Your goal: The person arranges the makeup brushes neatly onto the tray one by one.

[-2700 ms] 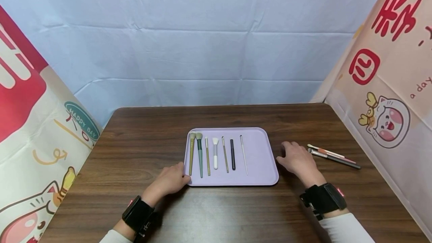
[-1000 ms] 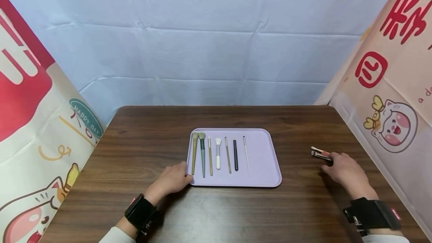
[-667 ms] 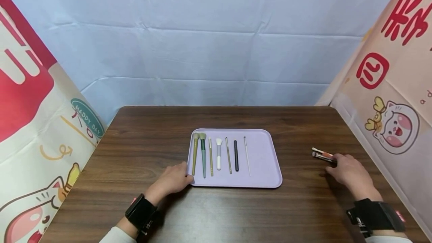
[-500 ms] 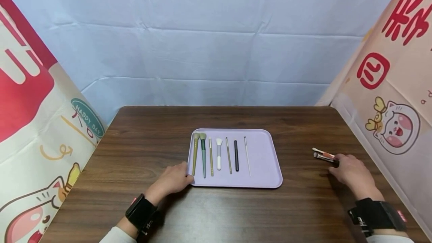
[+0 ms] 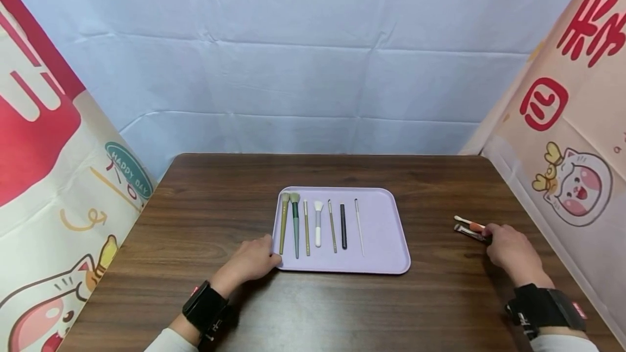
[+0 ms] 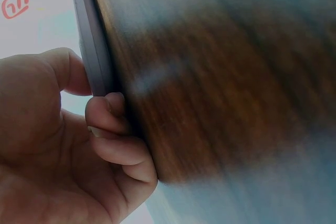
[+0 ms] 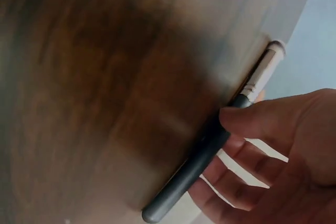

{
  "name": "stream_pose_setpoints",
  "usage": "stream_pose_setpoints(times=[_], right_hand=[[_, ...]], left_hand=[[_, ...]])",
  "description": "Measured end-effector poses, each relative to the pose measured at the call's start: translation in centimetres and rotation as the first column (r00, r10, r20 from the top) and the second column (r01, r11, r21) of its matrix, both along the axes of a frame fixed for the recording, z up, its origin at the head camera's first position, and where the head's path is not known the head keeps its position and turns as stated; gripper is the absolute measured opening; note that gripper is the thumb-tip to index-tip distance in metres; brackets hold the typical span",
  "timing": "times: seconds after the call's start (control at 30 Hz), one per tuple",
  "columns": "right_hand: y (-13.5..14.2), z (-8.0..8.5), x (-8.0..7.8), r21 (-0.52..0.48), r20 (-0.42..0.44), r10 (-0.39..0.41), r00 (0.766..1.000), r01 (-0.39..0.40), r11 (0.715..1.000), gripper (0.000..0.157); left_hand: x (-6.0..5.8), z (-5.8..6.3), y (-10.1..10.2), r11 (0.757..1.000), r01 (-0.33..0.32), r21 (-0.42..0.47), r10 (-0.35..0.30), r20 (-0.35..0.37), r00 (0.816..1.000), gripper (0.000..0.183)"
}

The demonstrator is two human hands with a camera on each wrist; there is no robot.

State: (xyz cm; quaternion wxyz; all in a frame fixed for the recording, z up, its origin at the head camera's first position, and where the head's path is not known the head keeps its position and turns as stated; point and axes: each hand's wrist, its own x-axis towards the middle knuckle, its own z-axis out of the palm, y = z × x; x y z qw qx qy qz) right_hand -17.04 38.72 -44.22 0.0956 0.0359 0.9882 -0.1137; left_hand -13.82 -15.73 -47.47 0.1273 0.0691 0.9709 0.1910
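My left hand (image 5: 251,258) grips the near left corner of the lilac tray (image 5: 386,243); the left wrist view has the thumb and curled fingers at the tray's edge (image 6: 94,40). At the right, my right hand (image 5: 514,251) holds a makeup brush (image 5: 469,232) with a silver ferrule and black handle. In the right wrist view my thumb presses on that brush's handle (image 7: 184,174), with fingers on the other side. An orange-handled brush (image 5: 475,226) lies just behind it, its rear part hidden by the hand. A third, pinkish one is hidden.
On the tray several brushes lie side by side, from an olive brush (image 5: 283,224) at the left to a thin white one (image 5: 360,230). A brown wooden table (image 5: 342,308) bears everything. Cloth walls (image 5: 293,69) stand behind and at both sides.
My right hand has gone from beside the tray rightward to the loose brushes and taken hold of the black-handled one, whose tip has shifted slightly nearer me. My left hand stays at the tray corner.
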Motion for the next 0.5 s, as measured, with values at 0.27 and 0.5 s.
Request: stream_pose_setpoints(times=[0.27, 0.5], right_hand=[[0.24, 0.13, -0.02, -0.014, -0.011, 0.017, 1.000, -0.017, 1.000, 0.028], [0.16, 0.36, -0.10, -0.010, 0.007, 0.004, 1.000, -0.004, 1.000, 0.031]], left_hand=[[0.02, 0.06, 0.08, 1.000, 0.002, 0.001, -0.002, -0.003, 1.000, 0.024], [0.11, 0.16, 0.10, 1.000, 0.002, 0.003, -0.002, -0.005, 1.000, 0.025]])
